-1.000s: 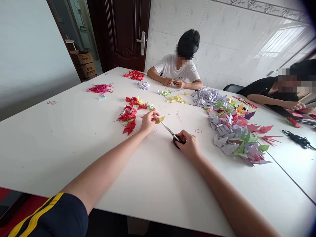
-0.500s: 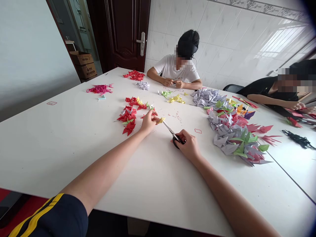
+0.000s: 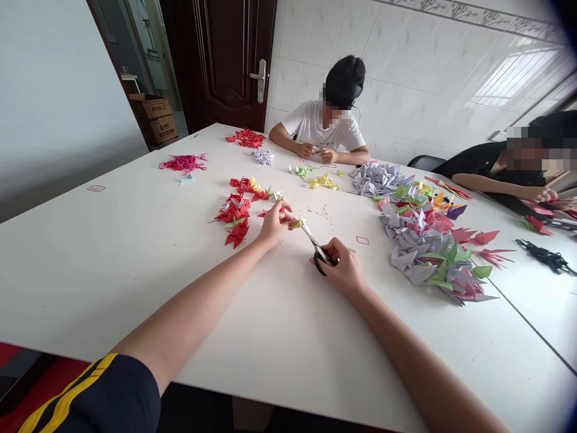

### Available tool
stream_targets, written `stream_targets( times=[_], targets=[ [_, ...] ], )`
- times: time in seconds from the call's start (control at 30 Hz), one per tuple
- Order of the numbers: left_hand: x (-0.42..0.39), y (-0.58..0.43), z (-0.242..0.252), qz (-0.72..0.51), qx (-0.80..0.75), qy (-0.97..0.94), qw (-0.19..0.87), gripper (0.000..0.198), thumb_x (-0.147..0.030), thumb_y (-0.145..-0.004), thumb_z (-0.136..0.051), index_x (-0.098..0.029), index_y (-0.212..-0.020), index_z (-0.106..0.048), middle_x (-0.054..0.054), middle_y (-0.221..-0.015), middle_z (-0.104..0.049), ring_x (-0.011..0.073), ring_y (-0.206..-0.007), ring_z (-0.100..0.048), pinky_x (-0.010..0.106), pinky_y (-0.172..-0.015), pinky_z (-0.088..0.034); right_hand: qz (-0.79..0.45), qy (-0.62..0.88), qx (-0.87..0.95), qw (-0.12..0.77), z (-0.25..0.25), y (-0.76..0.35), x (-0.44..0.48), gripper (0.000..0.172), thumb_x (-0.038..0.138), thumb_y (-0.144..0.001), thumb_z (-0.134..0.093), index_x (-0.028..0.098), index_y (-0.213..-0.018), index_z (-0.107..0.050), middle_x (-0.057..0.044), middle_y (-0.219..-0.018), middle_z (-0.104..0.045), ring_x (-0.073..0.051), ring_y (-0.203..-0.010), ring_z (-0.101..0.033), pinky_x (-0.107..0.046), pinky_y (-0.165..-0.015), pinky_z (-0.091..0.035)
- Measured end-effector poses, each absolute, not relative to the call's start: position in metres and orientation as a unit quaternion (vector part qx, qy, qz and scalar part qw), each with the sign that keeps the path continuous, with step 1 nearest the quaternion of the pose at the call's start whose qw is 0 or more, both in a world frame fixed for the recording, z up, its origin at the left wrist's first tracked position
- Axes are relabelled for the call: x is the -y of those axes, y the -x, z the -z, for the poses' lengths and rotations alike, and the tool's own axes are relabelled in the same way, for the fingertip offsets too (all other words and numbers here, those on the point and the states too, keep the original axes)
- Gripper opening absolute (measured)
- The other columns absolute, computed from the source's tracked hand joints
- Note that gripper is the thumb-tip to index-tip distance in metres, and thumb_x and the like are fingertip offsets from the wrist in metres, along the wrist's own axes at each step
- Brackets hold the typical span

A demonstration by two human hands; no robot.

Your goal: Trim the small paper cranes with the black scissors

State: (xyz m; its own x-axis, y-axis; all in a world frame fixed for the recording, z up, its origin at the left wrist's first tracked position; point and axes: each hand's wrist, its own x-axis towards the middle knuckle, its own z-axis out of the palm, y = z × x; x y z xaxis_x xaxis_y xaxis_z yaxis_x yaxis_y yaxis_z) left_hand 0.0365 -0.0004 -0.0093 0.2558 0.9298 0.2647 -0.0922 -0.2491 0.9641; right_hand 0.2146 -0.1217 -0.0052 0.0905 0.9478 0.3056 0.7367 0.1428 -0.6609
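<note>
Because the yellow paper crane, pinched by the left hand at the tips of scissors gripped in the right hand, looks light and easily creased, its folded edge probably suits holding best.

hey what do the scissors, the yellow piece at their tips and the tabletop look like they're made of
Scissors: metal, probably steel, from the silvery shine; black handles, likely plastic.
Yellow piece: likely matte paper, judging by its thin, pointed folds.
Tabletop: smooth white with a soft sheen, perhaps laminate; the core doesn't show.
</note>
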Motion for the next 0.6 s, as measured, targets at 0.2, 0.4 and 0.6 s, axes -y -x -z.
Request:
stream_targets(
  times=[0.2, 0.4, 0.6],
  targets=[
    [0.001, -0.0365, 0.0082, -0.505, -0.338, -0.606, 0.514, 0.029, -0.015, -0.072, -0.066, -0.019, -0.088, -0.043, -0.001, -0.068, -0.065, 0.0116, -0.061, -0.059, 0.026, -0.065, -0.046, -0.153, 0.639, 0.652, 0.378, 0.0053, -0.2124, 0.1221, 0.027, 0.039, -0.067, -0.07, 0.023, -0.075, -0.051, 0.004, -0.058, -0.057, -0.012, -0.052, -0.042, -0.025, -0.051, -0.032],
    [-0.0004, -0.0366, 0.0103, -0.505, -0.329, -0.612, 0.512, 0.028, -0.02, -0.074, -0.067, -0.019, -0.088, -0.043, -0.001, -0.067, -0.064, 0.0104, -0.06, -0.057, 0.025, -0.064, -0.045, -0.187, 0.63, 0.641, 0.396, 0.0065, -0.2123, 0.1218, 0.03, 0.043, -0.068, -0.071, 0.022, -0.076, -0.051, 0.003, -0.059, -0.057, -0.012, -0.052, -0.041, -0.025, -0.05, -0.032],
    [-0.0022, -0.0377, 0.0114, -0.51, -0.329, -0.596, 0.526, 0.035, -0.021, -0.07, -0.072, -0.019, -0.087, -0.041, -0.003, -0.066, -0.062, 0.0101, -0.059, -0.059, 0.026, -0.064, -0.048, -0.182, 0.627, 0.658, 0.374, 0.0048, -0.2119, 0.1225, 0.028, 0.042, -0.068, -0.069, 0.023, -0.075, -0.05, 0.003, -0.058, -0.058, -0.012, -0.052, -0.042, -0.026, -0.051, -0.032]
  ],
)
